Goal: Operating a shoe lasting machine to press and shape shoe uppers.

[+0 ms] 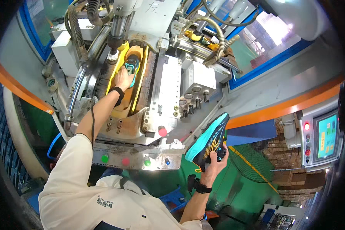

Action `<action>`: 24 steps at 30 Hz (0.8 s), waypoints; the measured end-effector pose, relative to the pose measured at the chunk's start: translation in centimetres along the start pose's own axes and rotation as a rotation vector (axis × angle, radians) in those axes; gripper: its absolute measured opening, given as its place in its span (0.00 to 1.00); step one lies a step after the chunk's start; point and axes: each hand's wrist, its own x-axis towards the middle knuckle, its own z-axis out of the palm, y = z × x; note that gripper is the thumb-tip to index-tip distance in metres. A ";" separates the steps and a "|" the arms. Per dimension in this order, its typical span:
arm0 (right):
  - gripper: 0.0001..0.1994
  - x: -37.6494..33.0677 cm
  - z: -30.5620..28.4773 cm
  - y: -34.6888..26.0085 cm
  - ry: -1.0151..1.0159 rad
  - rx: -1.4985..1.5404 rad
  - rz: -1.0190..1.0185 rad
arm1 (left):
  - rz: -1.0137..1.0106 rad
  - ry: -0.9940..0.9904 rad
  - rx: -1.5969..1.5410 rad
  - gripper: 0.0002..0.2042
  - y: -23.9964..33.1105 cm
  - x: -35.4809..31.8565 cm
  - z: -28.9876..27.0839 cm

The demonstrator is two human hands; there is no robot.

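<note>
My left hand (123,78), with a black band at the wrist, reaches into the machine and grips a dark shoe with teal parts (132,61). That shoe lies lengthwise in a yellow-edged mould (120,111) between two metal side blocks. The fingertips are partly hidden against the shoe. Out to the right, away from the machine, my right hand (214,165) is closed on a second shoe (211,142). It is black with a teal sole turned toward the machine and yellow-orange lines on its side; its toe points up and to the right.
A metal front panel (136,153) carries a red button (162,132) and several coloured ones. Hoses and cylinders flank the mould. An orange-edged guard (287,100) curves round the right side, near a control screen (326,136). A wire fan guard (253,165) stands behind the held shoe.
</note>
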 end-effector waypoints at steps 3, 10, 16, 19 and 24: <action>0.25 2.7 3.1 -0.6 0.030 -0.340 -0.110 | -0.064 0.013 -0.097 0.25 0.5 1.9 -1.0; 0.18 14.6 23.1 0.2 -0.529 -0.718 -0.447 | -0.445 -0.591 -1.173 0.09 -1.8 -9.0 -16.6; 0.29 12.8 41.6 13.0 -0.708 -1.211 -0.281 | -0.378 -0.330 -1.141 0.15 -6.3 -24.7 -31.5; 0.25 8.9 44.6 20.5 -0.555 -1.313 -0.383 | -0.453 -0.166 -0.985 0.20 -8.8 -31.6 -37.7; 0.23 5.9 45.4 24.4 -0.412 -1.373 -0.438 | -0.598 0.315 -0.891 0.13 -11.2 -42.0 -39.6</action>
